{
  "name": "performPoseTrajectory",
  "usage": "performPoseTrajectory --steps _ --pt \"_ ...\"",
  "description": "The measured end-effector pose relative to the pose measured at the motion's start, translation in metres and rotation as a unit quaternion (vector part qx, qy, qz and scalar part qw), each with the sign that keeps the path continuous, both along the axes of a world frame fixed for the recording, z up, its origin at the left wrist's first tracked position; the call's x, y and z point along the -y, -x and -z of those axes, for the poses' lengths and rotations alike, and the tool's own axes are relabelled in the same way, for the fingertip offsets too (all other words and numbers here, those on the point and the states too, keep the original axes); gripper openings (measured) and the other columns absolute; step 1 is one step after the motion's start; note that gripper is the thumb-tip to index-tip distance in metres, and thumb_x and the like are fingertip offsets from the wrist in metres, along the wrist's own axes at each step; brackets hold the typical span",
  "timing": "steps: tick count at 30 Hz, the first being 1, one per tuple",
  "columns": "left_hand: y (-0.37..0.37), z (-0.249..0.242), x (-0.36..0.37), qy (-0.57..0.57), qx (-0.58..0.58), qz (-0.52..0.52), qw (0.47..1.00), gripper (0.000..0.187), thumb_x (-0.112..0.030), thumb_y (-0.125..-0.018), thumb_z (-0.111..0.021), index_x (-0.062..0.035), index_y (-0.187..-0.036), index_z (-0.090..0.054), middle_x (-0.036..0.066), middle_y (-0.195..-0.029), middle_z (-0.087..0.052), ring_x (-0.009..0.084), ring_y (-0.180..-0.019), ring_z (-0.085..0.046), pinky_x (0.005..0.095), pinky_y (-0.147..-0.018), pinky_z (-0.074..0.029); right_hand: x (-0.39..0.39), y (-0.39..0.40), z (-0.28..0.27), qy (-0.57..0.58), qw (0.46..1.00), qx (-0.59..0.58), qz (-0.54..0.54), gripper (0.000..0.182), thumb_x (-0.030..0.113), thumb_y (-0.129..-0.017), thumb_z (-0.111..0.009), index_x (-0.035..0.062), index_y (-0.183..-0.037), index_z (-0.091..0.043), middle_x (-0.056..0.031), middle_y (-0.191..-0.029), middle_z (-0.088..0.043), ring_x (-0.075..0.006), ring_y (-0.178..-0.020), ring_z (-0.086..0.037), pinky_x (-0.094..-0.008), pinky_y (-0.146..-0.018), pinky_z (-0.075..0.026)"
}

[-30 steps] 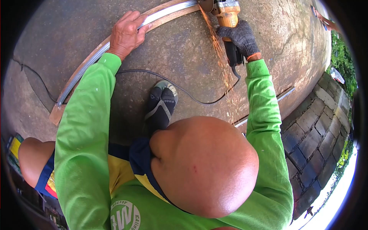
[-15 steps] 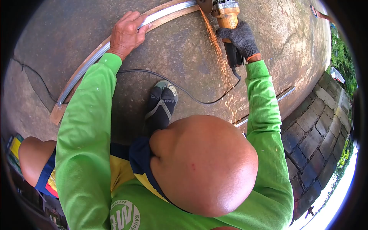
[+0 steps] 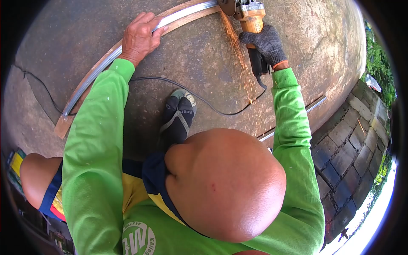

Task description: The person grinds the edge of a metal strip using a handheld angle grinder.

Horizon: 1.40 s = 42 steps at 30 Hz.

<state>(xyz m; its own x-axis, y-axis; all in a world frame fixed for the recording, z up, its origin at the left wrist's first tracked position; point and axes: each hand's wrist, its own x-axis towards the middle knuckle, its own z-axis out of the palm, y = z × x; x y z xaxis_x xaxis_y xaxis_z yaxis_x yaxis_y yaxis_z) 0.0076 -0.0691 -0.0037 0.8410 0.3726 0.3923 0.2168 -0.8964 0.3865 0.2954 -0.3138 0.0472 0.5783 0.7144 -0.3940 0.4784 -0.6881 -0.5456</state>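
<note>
Gripping grinder with closed, gloved right hand. Clasping metal strip along wooden board on floor with bare left hand, fingers curled. Throwing sparks from disc beside strip.

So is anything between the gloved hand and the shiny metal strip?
Yes, the grinder. The gloved right hand holds it, and its disc is at the metal strip, with sparks flying. Nothing visible stands between the bare left hand and the strip.
</note>
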Motion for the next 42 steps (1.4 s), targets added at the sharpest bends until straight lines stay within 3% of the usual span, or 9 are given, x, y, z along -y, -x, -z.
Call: performPoseTrajectory --steps 9,12,24,27,30,36,39,42 --pt "0.0 -0.001 0.001 0.001 0.004 -0.002 1.0 0.03 -0.021 -0.083 -0.08 -0.0054 -0.108 -0.075 0.009 -0.087 -0.062 0.0286 -0.087 -0.064 0.0398 -0.078 -0.055 0.001 -0.002 0.002 0.013 1.0 0.011 -0.006 0.061 0.055 -0.07 -0.084 0.0028 -0.101 -0.074 -0.0153 -0.082 -0.075 -0.0268 -0.074 -0.075 -0.0388 -0.07 -0.059" --pt "-0.001 -0.001 0.0 0.004 0.008 -0.003 1.0 0.028 -0.021 -0.082 -0.08 -0.0062 -0.105 -0.075 0.008 -0.086 -0.061 0.029 -0.087 -0.064 0.0402 -0.077 -0.056 0.0 -0.001 0.004 -0.013 0.999 0.024 -0.031 0.051 0.044 -0.075 -0.084 0.0016 -0.101 -0.073 -0.0118 -0.083 -0.074 -0.0212 -0.07 -0.073 -0.036 -0.067 -0.059" --pt "-0.002 -0.001 0.001 0.006 0.017 -0.003 1.0 0.027 -0.022 -0.081 -0.081 -0.0065 -0.103 -0.076 0.008 -0.085 -0.062 0.029 -0.085 -0.064 0.0404 -0.075 -0.055 -0.006 -0.002 -0.002 0.025 0.998 -0.039 0.031 0.051 0.043 -0.073 -0.085 0.0017 -0.1 -0.072 -0.011 -0.079 -0.073 -0.0194 -0.067 -0.071 -0.0338 -0.064 -0.058" --pt "-0.002 -0.003 0.001 0.007 0.017 0.0 1.0 0.028 -0.021 -0.08 -0.081 -0.0057 -0.103 -0.076 0.008 -0.085 -0.063 0.0291 -0.085 -0.064 0.0404 -0.075 -0.055 -0.006 -0.001 0.0 0.006 1.0 -0.004 0.023 0.056 0.048 -0.072 -0.084 -0.0004 -0.098 -0.073 -0.0151 -0.078 -0.074 -0.0262 -0.069 -0.074 -0.0385 -0.066 -0.059" --pt "-0.003 -0.005 0.002 0.004 0.011 0.0 1.0 0.028 -0.02 -0.08 -0.082 -0.0048 -0.102 -0.075 0.008 -0.085 -0.063 0.0293 -0.085 -0.064 0.0404 -0.074 -0.055 -0.002 0.0 0.003 -0.031 0.999 -0.01 0.022 0.061 0.05 -0.07 -0.085 -0.0016 -0.099 -0.072 -0.0166 -0.079 -0.074 -0.0273 -0.069 -0.074 -0.039 -0.066 -0.058" --pt "-0.003 -0.005 0.002 0.004 0.003 -0.003 1.0 0.028 -0.019 -0.079 -0.082 -0.0044 -0.102 -0.075 0.009 -0.087 -0.064 0.0292 -0.086 -0.065 0.0404 -0.075 -0.055 0.001 -0.007 0.008 -0.001 1.0 0.018 -0.002 0.069 0.054 -0.067 -0.086 -0.0022 -0.103 -0.071 -0.0177 -0.083 -0.074 -0.0295 -0.075 -0.074 -0.0398 -0.07 -0.059" --pt "-0.003 -0.005 0.002 0.006 0.002 -0.004 1.0 0.028 -0.019 -0.079 -0.082 -0.0045 -0.102 -0.076 0.009 -0.087 -0.064 0.0294 -0.086 -0.065 0.0403 -0.076 -0.055 0.004 -0.007 0.017 -0.045 0.998 0.047 -0.021 0.053 0.046 -0.074 -0.085 0.0024 -0.102 -0.073 -0.0112 -0.079 -0.074 -0.02 -0.069 -0.073 -0.0339 -0.064 -0.058" --pt "-0.003 -0.004 0.002 0.007 0.004 -0.006 1.0 0.028 -0.019 -0.079 -0.081 -0.0046 -0.102 -0.076 0.009 -0.087 -0.064 0.0294 -0.086 -0.065 0.0402 -0.076 -0.056 0.003 -0.002 0.002 -0.028 0.999 0.008 -0.016 0.053 0.046 -0.073 -0.085 0.0024 -0.101 -0.074 -0.011 -0.078 -0.073 -0.0198 -0.068 -0.072 -0.034 -0.064 -0.057"
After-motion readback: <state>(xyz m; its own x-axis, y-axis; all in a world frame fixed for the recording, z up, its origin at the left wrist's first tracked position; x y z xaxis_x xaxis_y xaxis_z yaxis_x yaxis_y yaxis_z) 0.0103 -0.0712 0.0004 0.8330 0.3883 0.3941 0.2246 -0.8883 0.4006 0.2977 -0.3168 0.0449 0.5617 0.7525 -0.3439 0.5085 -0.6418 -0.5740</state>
